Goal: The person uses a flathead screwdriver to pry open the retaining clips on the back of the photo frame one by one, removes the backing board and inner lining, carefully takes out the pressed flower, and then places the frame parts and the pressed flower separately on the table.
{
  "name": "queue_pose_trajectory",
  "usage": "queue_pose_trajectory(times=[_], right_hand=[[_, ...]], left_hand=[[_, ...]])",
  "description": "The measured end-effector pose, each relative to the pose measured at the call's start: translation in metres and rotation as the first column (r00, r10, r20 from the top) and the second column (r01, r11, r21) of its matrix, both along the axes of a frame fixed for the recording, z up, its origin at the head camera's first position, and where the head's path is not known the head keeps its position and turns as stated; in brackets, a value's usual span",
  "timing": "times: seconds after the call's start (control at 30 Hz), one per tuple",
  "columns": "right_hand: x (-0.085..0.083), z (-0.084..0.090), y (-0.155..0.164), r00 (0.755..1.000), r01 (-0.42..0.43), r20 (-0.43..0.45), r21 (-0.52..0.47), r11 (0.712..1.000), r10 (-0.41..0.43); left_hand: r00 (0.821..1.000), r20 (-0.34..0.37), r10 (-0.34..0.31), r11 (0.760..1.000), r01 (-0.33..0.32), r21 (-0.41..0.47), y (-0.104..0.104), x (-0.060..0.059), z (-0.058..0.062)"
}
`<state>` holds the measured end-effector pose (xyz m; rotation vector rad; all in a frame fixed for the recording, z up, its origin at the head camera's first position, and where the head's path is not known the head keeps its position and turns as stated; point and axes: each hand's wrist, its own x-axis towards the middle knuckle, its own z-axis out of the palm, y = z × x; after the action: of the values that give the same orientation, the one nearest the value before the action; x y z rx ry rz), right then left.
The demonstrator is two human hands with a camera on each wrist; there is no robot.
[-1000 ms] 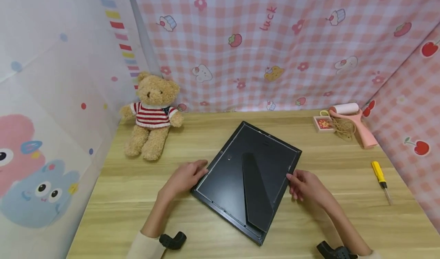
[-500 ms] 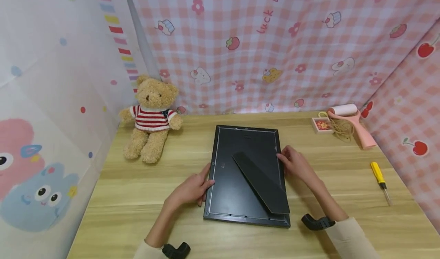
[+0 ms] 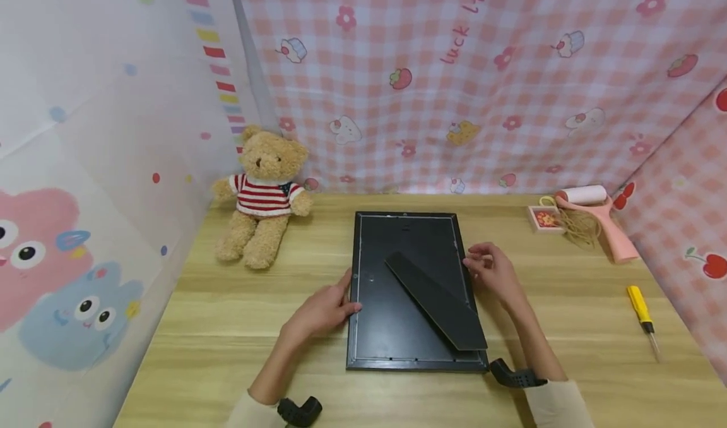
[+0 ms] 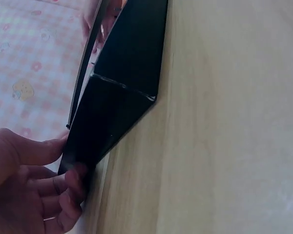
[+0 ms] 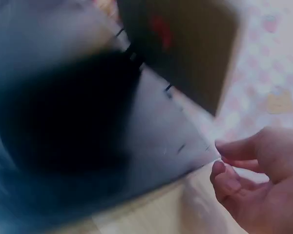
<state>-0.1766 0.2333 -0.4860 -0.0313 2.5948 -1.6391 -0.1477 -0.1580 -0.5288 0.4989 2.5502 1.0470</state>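
Note:
A black picture frame [image 3: 386, 327] lies back side up on the wooden table, its short sides roughly parallel to the table's back edge. Its easel stand [image 3: 437, 302] slants across the backing, the wide end by the lower right corner. My left hand [image 3: 320, 311] grips the left side, thumb over the rim; in the left wrist view the fingers [image 4: 71, 204] curl against the frame's outer edge. On the right side, my right hand [image 3: 496, 276] pinches the rim lightly between thumb and fingertips. The right wrist view is blurred over the frame.
A teddy bear [image 3: 264, 194] in a striped sweater sits at the back left. At the back right lie a pink-handled lint roller [image 3: 610, 219], a small box [image 3: 546, 219] and some twine [image 3: 582, 229]. A yellow-handled screwdriver [image 3: 640, 308] lies near the right edge.
The picture frame has turned counterclockwise from a slant to nearly straight, its stand turning along. My right hand has moved up along the right side; my left hand's thumb now lies over the rim.

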Motion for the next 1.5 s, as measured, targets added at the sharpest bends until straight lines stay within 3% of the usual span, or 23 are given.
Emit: queue_pose_trajectory(times=[0.07,0.17,0.27,0.33,0.5,0.73,0.93,1.27,1.5], right_hand=[[0.010,0.002,0.001,1.000,0.005,0.009,-0.085,0.996,-0.004],[0.019,0.012,-0.001,0.989,-0.133,0.052,-0.115,0.984,0.140],[0.018,0.020,-0.007,0.940,-0.303,0.137,-0.094,0.948,0.313],[0.015,0.022,-0.011,0.909,-0.351,0.192,-0.120,0.928,0.369],[0.005,0.018,-0.024,0.897,-0.337,0.244,-0.162,0.928,0.368],[0.000,0.015,-0.034,0.889,-0.360,0.251,-0.139,0.923,0.384],[0.001,0.015,-0.035,0.894,-0.366,0.217,-0.148,0.919,0.392],[0.005,0.011,-0.031,0.912,-0.351,0.167,-0.153,0.924,0.375],[0.009,0.008,-0.027,0.909,-0.346,0.176,-0.182,0.920,0.377]], left_hand=[[0.999,-0.035,0.019,1.000,-0.019,-0.006,0.004,-0.001,0.004],[0.997,-0.063,0.037,0.999,-0.037,-0.002,0.006,0.000,0.011],[0.995,-0.089,0.048,0.999,-0.047,0.013,0.004,-0.002,0.012],[0.991,-0.111,0.075,0.996,-0.070,0.050,0.004,-0.005,0.011],[0.972,-0.151,0.181,0.967,-0.148,0.205,0.009,-0.010,0.009],[0.952,-0.125,0.280,0.914,-0.224,0.338,0.017,-0.001,0.025],[0.949,-0.058,0.310,0.901,-0.274,0.337,0.019,-0.002,0.029],[0.941,-0.013,0.337,0.891,-0.314,0.327,0.025,-0.005,0.030],[0.935,0.026,0.353,0.888,-0.344,0.307,0.029,-0.006,0.028]])
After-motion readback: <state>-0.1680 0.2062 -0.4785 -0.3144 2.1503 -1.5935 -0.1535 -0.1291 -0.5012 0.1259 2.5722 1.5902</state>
